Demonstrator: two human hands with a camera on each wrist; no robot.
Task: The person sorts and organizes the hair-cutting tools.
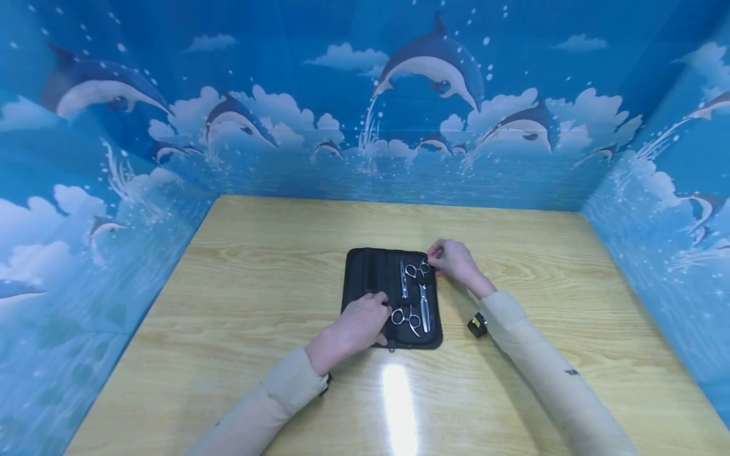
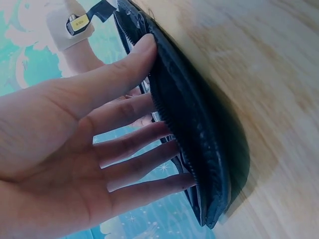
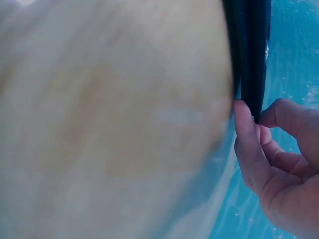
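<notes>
Blue sheeting (image 1: 256, 38) printed with dolphins and clouds borders three sides of one wooden tabletop (image 1: 268, 247). Two hands work at one black case (image 1: 355, 272), which lies unfolded near the middle of the wood. On the right hand (image 1: 453, 258), thumb and index finger pinch the case's far right corner. On the left hand (image 1: 356, 322), four fingers reach, nearly straight, over the case's near edge, while the thumb rests against its outer side.

Two pairs of scissors lie inside, both in the right-hand part: one (image 1: 404, 282) with its rings toward the person, the other (image 1: 424, 310) with its rings toward the far edge, just beside the right hand. One zip pull (image 1: 391, 347) sits at the near edge. Two pale sleeves come in from below, the left sleeve (image 1: 285, 386) and the right sleeve (image 1: 525, 335).

Only the head view shows both scissors whole. The left wrist view adds zip teeth (image 2: 164, 107) along the rim, plus a small yellow-labelled box (image 2: 79, 23) on the other cuff. The right wrist view gives the pinch side-on, against blurred wood.
</notes>
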